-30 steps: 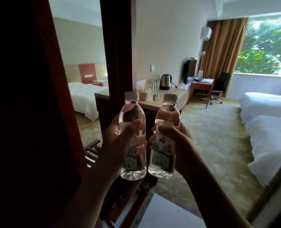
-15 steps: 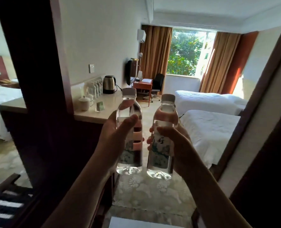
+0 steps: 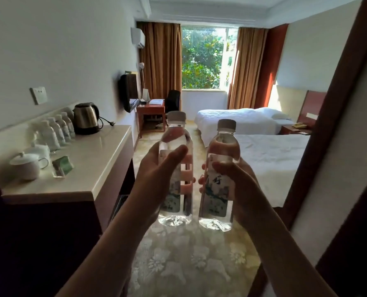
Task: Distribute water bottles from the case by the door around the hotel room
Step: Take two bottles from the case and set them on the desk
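Two beds (image 3: 270,159) lie beyond a counter (image 3: 96,163) as each hand, left hand (image 3: 156,179) and right hand (image 3: 238,181), wraps a full water bottle (image 3: 176,168), (image 3: 221,174) at mid-label, held upright; likely light, rigid enough, slick plastic.

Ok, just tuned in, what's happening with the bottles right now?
A person stands at the room's entry, holding one water bottle upright in each hand: the left hand grips the left bottle, the right hand the right bottle. Neither is set down yet. A row of bottles already stands on the counter beside the kettle.
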